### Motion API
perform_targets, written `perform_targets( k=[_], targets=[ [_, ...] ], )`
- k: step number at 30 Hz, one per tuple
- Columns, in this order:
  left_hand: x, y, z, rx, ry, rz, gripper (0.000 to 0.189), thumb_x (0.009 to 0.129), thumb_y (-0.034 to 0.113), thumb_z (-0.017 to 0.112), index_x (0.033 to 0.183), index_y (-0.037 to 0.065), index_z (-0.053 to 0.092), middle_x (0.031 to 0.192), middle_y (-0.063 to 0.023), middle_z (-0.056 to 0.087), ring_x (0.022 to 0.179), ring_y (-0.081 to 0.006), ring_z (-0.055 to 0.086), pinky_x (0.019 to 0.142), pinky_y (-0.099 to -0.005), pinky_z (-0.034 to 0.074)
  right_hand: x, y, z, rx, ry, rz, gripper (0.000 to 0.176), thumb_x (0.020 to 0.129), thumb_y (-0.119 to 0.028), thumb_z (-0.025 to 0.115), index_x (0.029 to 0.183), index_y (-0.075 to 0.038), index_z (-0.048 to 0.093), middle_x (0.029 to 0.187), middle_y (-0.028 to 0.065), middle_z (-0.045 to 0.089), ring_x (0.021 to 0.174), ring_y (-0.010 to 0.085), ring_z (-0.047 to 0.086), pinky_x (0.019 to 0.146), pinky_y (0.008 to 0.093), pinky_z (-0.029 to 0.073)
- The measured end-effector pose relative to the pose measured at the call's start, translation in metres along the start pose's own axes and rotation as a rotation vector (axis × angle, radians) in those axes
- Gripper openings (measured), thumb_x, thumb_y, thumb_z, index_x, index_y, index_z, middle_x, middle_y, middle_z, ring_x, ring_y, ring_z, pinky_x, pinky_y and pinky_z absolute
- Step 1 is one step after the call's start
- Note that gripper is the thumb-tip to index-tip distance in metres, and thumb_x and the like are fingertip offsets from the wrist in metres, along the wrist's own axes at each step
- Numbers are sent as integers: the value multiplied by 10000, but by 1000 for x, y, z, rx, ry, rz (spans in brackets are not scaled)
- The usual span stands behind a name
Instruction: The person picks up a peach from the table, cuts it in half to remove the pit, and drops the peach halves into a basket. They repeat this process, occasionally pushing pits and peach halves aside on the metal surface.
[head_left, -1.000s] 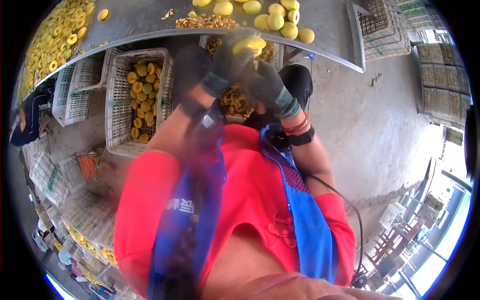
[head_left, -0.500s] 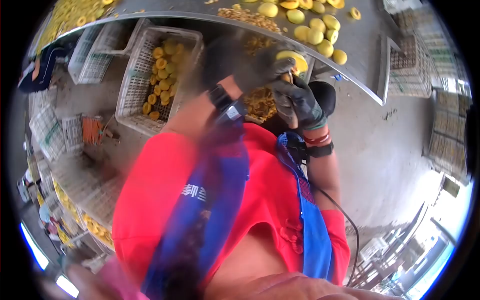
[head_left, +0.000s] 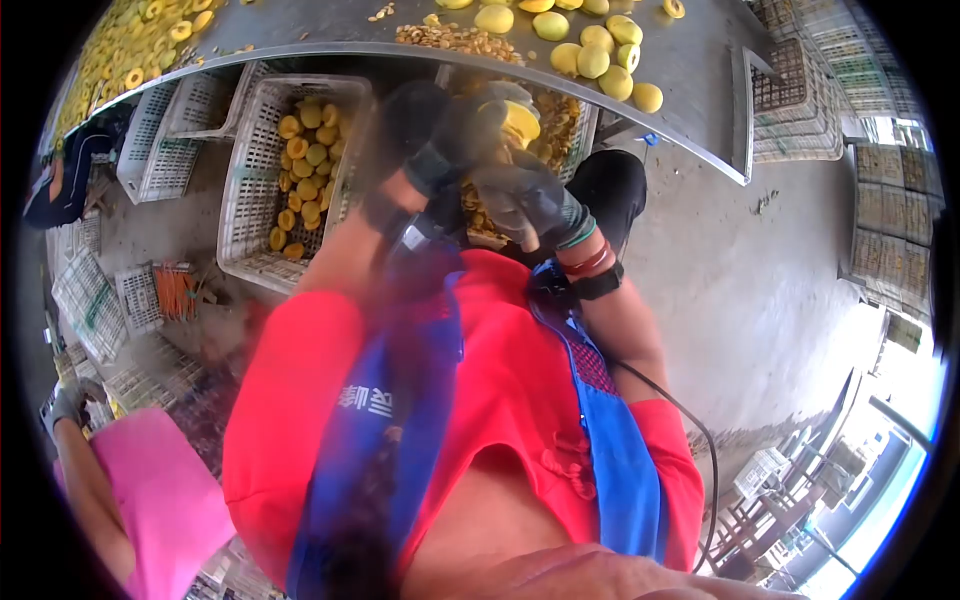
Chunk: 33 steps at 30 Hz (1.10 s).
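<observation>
My left hand (head_left: 470,130), in a dark glove and slightly blurred, is closed round a yellow peach (head_left: 521,124) with a cut face showing. Just below it, my gloved right hand (head_left: 525,200) is wrapped round a tool with a wooden handle (head_left: 530,240); the handle's butt sticks out under the palm. The tool's working end is by the fruit and cannot be made out. Beneath both hands stands a crate of orange-brown scraps (head_left: 560,120), partly hidden by my arms and gloves.
A white crate of peach halves (head_left: 228,225) stands at my left. Ahead, the metal table (head_left: 690,95) carries whole peaches (head_left: 593,60), scraps (head_left: 455,40) and a heap of halves (head_left: 130,60). Stacked crates (head_left: 795,110) stand right. A co-worker's pink sleeve (head_left: 165,490) and gloved hand (head_left: 72,402) appear lower left.
Both my hands have shifted left and slightly down in view, still holding the peach and tool. The view has turned a little. A co-worker's pink sleeve and arm have come further in at lower left.
</observation>
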<state>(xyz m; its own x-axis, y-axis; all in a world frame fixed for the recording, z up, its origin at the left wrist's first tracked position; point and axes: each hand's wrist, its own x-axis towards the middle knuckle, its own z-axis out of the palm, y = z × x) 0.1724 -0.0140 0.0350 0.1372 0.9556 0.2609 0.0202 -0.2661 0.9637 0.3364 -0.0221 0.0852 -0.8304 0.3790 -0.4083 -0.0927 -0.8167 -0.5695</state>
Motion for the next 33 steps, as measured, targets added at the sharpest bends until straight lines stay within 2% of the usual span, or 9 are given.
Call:
perform_targets(
  k=[5, 12, 15, 17, 20, 22, 28, 30, 33],
  targets=[
    [-1, -17, -21, 624, 353, 260, 328, 930, 204, 486, 1166, -19, 527, 1053, -150, 617, 954, -248, 600, 850, -323, 480, 4, 10, 10, -367, 122, -188, 181, 870, -132, 536, 717, -41, 501, 560, 19, 487, 409, 112, 448, 393, 257, 364],
    [-28, -28, -178, 1039, 805, -113, 416, 848, 370, 613, 1151, 90, 563, 1094, -151, 616, 1067, -300, 562, 890, -398, 452, 10, 23, -20, -428, 253, -146, 174, 892, -187, 517, 806, -38, 495, 572, 34, 482, 387, 115, 457, 349, 252, 365],
    [-21, -19, -186, 1500, 792, 29, 412, 842, 368, 625, 1158, 111, 562, 1125, -134, 611, 1092, -311, 550, 901, -410, 442, 19, 32, -38, -393, 322, -159, 177, 888, -183, 519, 793, -36, 496, 572, 35, 479, 387, 117, 454, 352, 252, 361],
    [9, -56, -182, 1340, 566, 335, 398, 840, 361, 630, 1148, 116, 571, 1151, -121, 608, 1116, -303, 541, 928, -407, 427, 17, 27, -37, -392, 341, -166, 175, 887, -184, 521, 809, -27, 514, 565, 30, 481, 387, 121, 452, 356, 256, 361],
    [69, -12, -66, 902, 323, 67, 427, 833, 322, 635, 1187, 97, 555, 1201, -146, 576, 1112, -303, 549, 937, -376, 432, 9, 17, -29, -420, 442, -193, 169, 863, -165, 559, 793, -14, 534, 562, 39, 509, 404, 128, 480, 372, 269, 374],
    [117, -42, -29, 779, 62, 188, 436, 833, 290, 624, 1214, 96, 538, 1217, -144, 565, 1120, -311, 541, 944, -369, 432, 7, 17, -35, -396, 516, -238, 156, 850, -150, 582, 799, -8, 544, 566, 44, 524, 413, 128, 493, 380, 274, 380],
    [206, -122, 53, 1147, -398, 498, 438, 826, 226, 584, 1250, 167, 488, 1185, -126, 549, 1080, -315, 538, 909, -389, 446, -18, 10, -42, -308, 658, -354, 144, 846, -134, 576, 865, 6, 548, 557, 39, 514, 399, 125, 478, 373, 275, 372],
    [210, -129, 53, 974, -493, 203, 450, 800, 244, 604, 1229, 178, 486, 1166, -135, 560, 1032, -334, 561, 890, -394, 458, -20, 15, -53, -313, 664, -406, 144, 849, -132, 567, 871, 8, 545, 550, 37, 509, 390, 127, 472, 367, 279, 365],
    [216, -136, 50, 1310, -462, 91, 489, 770, 314, 635, 1209, 151, 493, 1167, -146, 566, 1046, -330, 564, 879, -400, 459, -21, 17, -58, -209, 678, -392, 148, 850, -132, 563, 872, 13, 544, 542, 35, 503, 383, 129, 469, 362, 280, 360]
  ],
)
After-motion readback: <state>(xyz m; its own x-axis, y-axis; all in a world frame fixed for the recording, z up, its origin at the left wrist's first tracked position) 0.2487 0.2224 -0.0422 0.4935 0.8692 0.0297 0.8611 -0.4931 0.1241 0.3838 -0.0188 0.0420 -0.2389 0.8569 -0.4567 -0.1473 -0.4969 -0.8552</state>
